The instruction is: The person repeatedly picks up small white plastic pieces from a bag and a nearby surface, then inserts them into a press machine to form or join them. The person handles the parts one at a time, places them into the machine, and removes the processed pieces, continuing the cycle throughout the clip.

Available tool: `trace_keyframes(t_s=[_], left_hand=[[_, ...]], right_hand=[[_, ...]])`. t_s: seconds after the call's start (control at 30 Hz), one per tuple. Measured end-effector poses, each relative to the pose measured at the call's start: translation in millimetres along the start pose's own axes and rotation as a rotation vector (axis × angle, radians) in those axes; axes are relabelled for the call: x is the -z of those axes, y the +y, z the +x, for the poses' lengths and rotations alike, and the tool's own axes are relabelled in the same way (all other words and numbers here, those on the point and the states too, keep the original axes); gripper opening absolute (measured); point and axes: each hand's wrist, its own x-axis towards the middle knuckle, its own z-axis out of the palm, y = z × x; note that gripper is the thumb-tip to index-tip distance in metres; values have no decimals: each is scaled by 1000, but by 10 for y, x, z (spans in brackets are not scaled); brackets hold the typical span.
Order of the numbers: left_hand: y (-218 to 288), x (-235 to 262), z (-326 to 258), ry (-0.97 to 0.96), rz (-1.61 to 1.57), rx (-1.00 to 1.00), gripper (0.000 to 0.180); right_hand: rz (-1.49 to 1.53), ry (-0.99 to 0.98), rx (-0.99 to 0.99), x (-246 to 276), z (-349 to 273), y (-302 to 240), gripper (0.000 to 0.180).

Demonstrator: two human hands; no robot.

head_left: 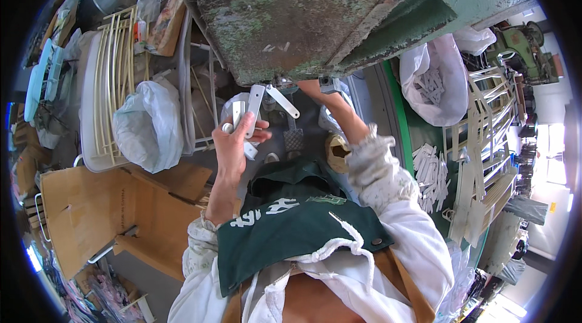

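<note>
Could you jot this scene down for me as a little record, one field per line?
Left hand: holds several pale strips
Right hand: at the lower edge of the machine, mostly hidden
Between the hands: single strip, slanting
Left side: white bag; open cardboard box
Right side: second bag, holding pale pieces; loose pile of pale pieces

Straight down from the wearer's head we look, through a wide fisheye, upright and unmirrored! Right up close, the dark green apron (291,232) and white right sleeve (412,244) fill the lower frame. Farther out, the left hand (236,135) sits near centre, the machine housing (285,26) looming across the top. On the right, the desk's green left edge (399,123) runs lengthwise, and a distant pale wall (553,232) squeezes against the black rim!
</note>
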Motion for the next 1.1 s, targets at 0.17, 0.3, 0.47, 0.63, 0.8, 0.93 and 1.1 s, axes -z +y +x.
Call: trace_keyframes(t_s=[0.17,0.3,0.47,0.63,0.8,0.93,1.1], left_hand=[[69,44,27,-13,59,-59,20],[3,67,45,-3,9,-114,19],[28,60,14,-7,-11,-156,13],[63,-25,71,-54,12,-204,17],[8,-178,251,-33,86,-222,19],[-123,-134,288,-6,88,-174,18],[-96,21,248,-62,66,-63,15]], right_hand=[[526,-64,-221,-129,-106,-905,12],[550,-46,-236,-150,-97,-980,11],[466,-49,-304,-215,-52,-858,15],[-48,-1,61,-123,-101,-604,30],[-66,-347,-221,62,-238,-904,27],[124,-243,-310,-55,-312,-955,29],[61,-335,-250,-1,-470,-925,29]])
